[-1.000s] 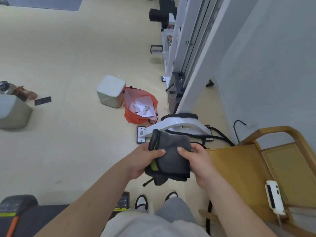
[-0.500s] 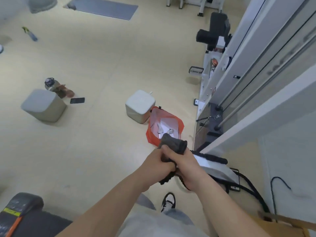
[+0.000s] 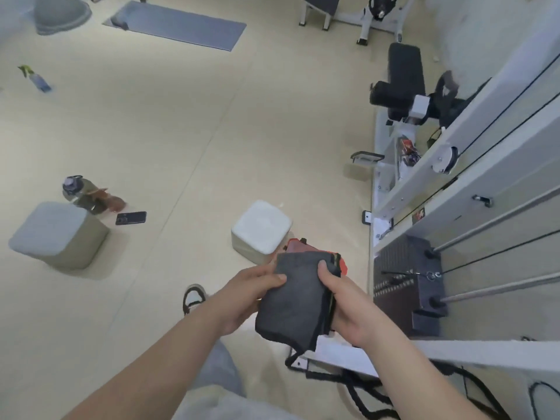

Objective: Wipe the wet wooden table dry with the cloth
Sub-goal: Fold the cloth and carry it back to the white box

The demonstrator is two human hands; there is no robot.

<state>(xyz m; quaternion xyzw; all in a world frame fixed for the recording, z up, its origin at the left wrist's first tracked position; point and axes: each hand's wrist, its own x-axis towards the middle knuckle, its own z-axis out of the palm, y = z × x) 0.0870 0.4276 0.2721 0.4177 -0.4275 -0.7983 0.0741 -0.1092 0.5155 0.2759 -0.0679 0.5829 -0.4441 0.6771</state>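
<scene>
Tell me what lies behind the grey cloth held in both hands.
Past the cloth, only the top edge and a corner of the red bag show; its inside is covered. Below the cloth, a white machine base shows.

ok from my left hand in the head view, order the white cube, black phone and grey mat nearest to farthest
1. white cube, just ahead of the left hand.
2. black phone, on the floor to the left.
3. grey mat, far across the room.
</scene>
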